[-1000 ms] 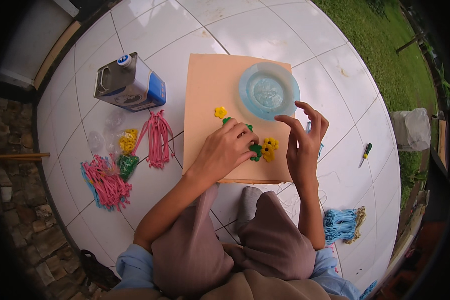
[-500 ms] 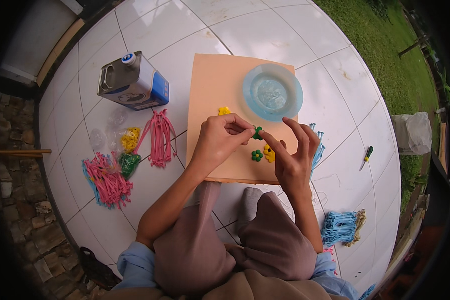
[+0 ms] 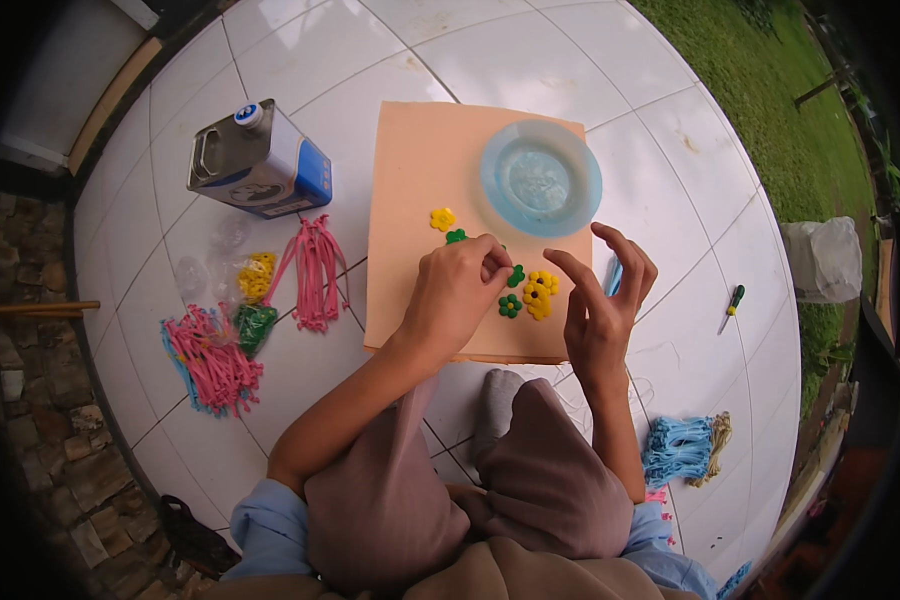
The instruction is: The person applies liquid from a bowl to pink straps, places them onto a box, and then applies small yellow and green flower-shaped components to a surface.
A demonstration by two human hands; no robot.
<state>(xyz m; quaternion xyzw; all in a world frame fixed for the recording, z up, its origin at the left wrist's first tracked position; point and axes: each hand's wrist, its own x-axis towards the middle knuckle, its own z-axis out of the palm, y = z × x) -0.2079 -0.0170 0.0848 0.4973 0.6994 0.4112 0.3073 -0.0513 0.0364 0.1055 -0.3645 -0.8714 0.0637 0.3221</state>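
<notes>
My left hand [image 3: 457,288] is closed in a pinch over a peach-coloured board [image 3: 400,150]. A small green flower-shaped bead [image 3: 516,275] shows at its fingertips. My right hand [image 3: 607,300] hovers at the board's right edge, fingers spread and curved, with nothing in it. Between the hands lie another green flower bead [image 3: 510,305] with a yellow centre and a cluster of yellow flower beads [image 3: 540,292] with dark centres. Beyond my left hand are a yellow flower bead [image 3: 442,219] and a green one [image 3: 455,236], partly hidden by the hand.
A translucent blue bowl [image 3: 586,190] stands on the board's far right. On the left are a metal can [image 3: 270,165], pink strips [image 3: 313,275], bags of yellow [image 3: 256,277] and green beads [image 3: 256,325], and a pink bundle [image 3: 215,360]. Rightward lie a screwdriver [image 3: 735,303] and blue bundle [image 3: 678,450].
My right hand has drawn back to the right, away from the green bead at my left fingertips. My left hand has turned and come slightly nearer, uncovering beads on the board.
</notes>
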